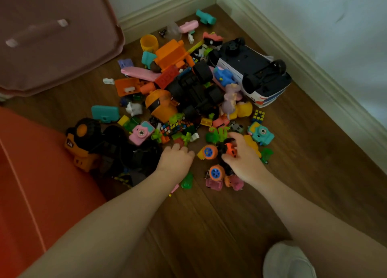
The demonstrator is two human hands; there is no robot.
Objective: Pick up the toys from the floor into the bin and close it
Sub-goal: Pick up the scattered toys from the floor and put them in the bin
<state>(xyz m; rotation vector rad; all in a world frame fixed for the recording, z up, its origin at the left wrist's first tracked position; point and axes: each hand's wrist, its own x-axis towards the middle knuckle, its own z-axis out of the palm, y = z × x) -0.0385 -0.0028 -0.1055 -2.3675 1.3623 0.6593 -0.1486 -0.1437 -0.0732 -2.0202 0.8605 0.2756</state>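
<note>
A heap of several plastic toys covers the wooden floor in the room's corner, among them a black monster truck [194, 89], an overturned white and navy van [257, 76] and a pink toy camera [140, 132]. My right hand [243, 158] grips a small orange and black toy car [228, 147] at the heap's near edge. My left hand [177, 158] is knuckles up over small pieces beside a black toy [134, 152], its fingers curled downward; whether it holds anything is hidden. The orange bin [37, 189] stands at the left. Its pink lid [52, 36] leans at the upper left.
White baseboards [314, 68] and walls close the corner behind and to the right of the heap. Two orange wheels with blue hubs [215, 172] and pink pieces lie near my right wrist. A light shoe [289, 261] shows at the bottom right.
</note>
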